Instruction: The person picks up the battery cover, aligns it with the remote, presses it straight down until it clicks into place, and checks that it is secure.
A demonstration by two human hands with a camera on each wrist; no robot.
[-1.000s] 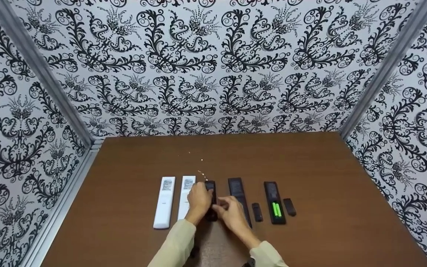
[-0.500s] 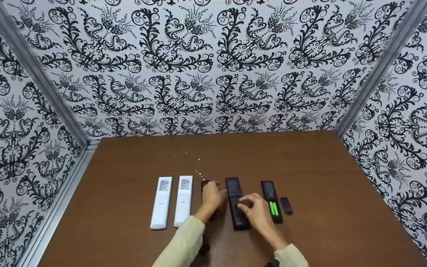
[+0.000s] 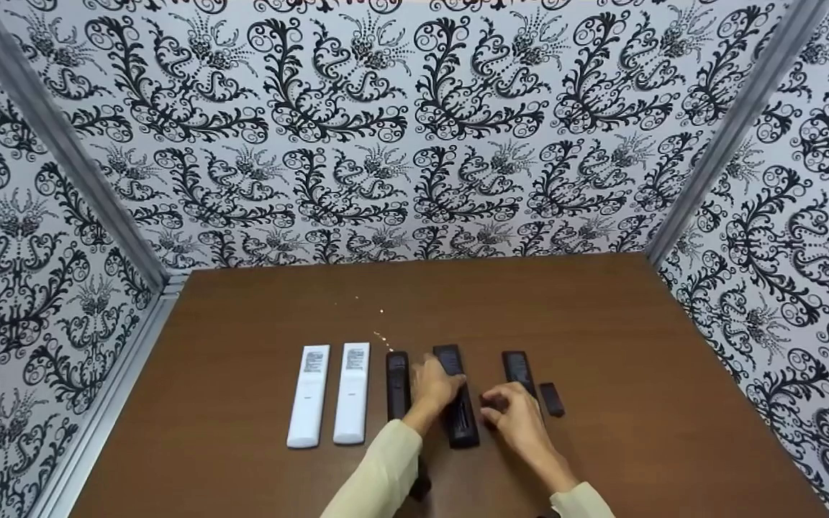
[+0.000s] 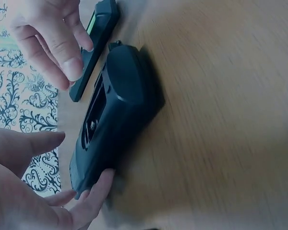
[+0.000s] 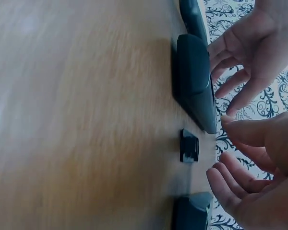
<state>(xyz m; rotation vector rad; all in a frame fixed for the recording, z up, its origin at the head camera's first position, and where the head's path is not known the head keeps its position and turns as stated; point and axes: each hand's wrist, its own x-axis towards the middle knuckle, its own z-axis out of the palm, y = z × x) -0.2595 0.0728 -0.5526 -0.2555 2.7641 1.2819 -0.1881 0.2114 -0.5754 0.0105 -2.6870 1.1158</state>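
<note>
With the left hand loosely spread at the open-backed black remote and the right hand empty, fingers parted, near the small black cover below it, I'd fear a hasty pinch sending that cover skidding or a careless left nudge swivelling the remote.

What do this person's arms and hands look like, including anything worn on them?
The left hand and right hand are bare, without gloves. The left sleeve and right sleeve are pale cream and look plain, both ending before the hands. A dark object shows beside the left sleeve, too unclear to identify.
</note>
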